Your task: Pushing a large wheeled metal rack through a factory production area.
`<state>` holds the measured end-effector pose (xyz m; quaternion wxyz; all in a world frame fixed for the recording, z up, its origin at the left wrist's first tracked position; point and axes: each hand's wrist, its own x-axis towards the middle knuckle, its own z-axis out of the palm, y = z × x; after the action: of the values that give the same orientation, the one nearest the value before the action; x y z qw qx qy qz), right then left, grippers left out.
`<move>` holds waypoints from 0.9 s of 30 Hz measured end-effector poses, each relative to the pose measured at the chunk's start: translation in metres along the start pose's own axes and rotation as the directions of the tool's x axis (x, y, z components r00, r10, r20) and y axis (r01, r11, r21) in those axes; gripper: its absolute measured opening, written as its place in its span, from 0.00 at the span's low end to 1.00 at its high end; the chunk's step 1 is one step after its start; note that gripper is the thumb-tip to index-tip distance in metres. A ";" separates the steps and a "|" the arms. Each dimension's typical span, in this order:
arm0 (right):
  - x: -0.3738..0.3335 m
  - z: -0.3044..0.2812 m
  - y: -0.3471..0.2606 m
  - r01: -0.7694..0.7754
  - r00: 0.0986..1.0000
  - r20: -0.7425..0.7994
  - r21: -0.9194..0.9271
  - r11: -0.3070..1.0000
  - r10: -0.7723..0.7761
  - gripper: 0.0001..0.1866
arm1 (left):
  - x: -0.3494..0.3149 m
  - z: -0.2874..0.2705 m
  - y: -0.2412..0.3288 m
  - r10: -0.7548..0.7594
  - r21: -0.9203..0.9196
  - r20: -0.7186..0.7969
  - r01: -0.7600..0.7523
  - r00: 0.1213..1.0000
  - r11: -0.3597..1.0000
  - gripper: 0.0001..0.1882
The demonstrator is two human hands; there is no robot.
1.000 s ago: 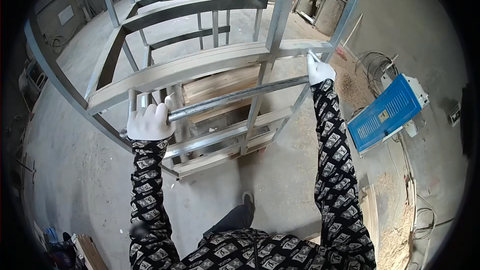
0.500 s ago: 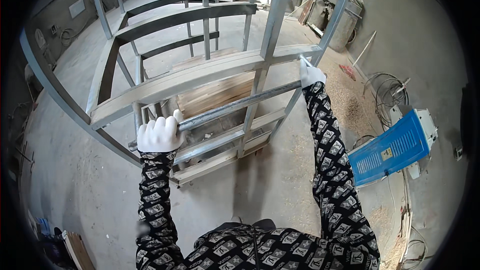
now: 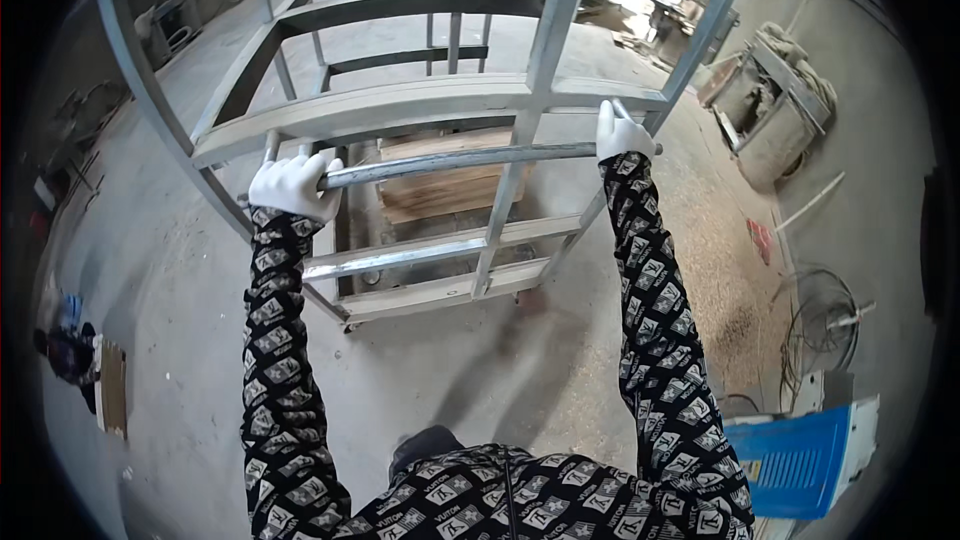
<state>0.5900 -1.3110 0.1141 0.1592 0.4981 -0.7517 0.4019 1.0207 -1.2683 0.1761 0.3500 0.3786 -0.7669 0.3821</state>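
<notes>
Taking the grey metal frame (image 3: 420,105) as the landmark: far to its left, low on the concrete floor (image 3: 180,340), lie a flat brown board (image 3: 112,388) and a small dark heap with a blue scrap (image 3: 66,340); what the heap is made of is too blurred to tell.

At the frame's lower left corner the left hand (image 3: 293,185), in a white glove, grips the near end of a long metal bar (image 3: 460,160); its fingers (image 3: 300,162) are curled together over the top of the bar and clamped on it; the patterned black sleeve runs down from it toward the lower edge.

The bar lies level across the front of the frame, just below the frame's broad horizontal rail and crossing in front of one upright; behind the bar, inside the frame, rests a stack of wooden boards (image 3: 445,185); below it two lighter metal rails run across the frame's foot.

At the frame's right upright the right hand (image 3: 622,132), also gloved in white, is closed round the far end of the bar, fingers wrapped tight on it, a short stub of bar showing past the glove.

Right of the frame the floor is strewn with sawdust (image 3: 715,260); farther right lie a coil of cable (image 3: 825,325) and, lower, a blue box-shaped machine (image 3: 800,460).
</notes>
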 end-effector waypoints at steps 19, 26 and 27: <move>0.039 0.008 0.018 0.014 0.996 0.092 -0.155 0.988 0.000 0.25 | 0.026 -0.006 -0.004 0.000 0.010 0.098 -0.001 0.995 1.000 0.10; 0.015 0.011 -0.008 -0.122 0.992 0.035 -0.036 0.992 0.123 0.29 | 0.007 0.002 -0.002 -0.042 -0.028 0.192 0.048 0.981 0.998 0.07; 0.014 0.010 -0.013 -0.115 0.993 0.020 -0.014 0.993 0.115 0.30 | 0.006 -0.003 -0.005 -0.051 -0.012 0.210 0.054 0.976 0.998 0.07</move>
<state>0.5967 -1.3297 0.1224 0.1313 0.4571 -0.7833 0.4003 1.0223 -1.2700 0.1841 0.2802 0.4339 -0.7926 0.3239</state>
